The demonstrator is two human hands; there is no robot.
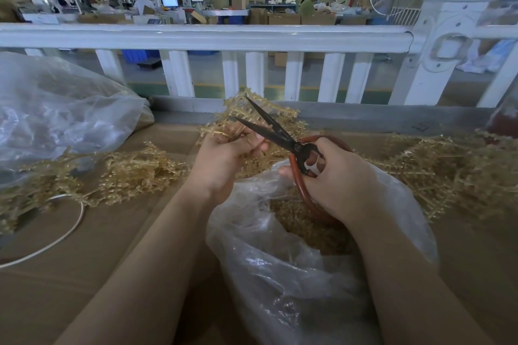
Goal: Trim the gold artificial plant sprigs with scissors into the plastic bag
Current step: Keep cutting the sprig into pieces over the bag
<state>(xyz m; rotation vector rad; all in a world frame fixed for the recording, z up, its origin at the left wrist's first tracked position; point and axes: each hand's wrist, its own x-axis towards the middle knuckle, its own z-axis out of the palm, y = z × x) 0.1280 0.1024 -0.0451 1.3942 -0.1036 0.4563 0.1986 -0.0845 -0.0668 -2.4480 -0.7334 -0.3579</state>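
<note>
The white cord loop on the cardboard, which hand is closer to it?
Left. The left hand is above and right of the white cord loop; the right hand is farther right, over the plastic bag.

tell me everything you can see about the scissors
The scissors have two long, dark, pointed blades that look like metal, spread open in a V, tips pointing up and away over the gold sprig that the left hand holds. The big looped handles are reddish-brown. The right hand grips the handles, fingers through the loops, above the open plastic bag of gold trimmings. The lower loop is partly hidden behind that hand.
</note>
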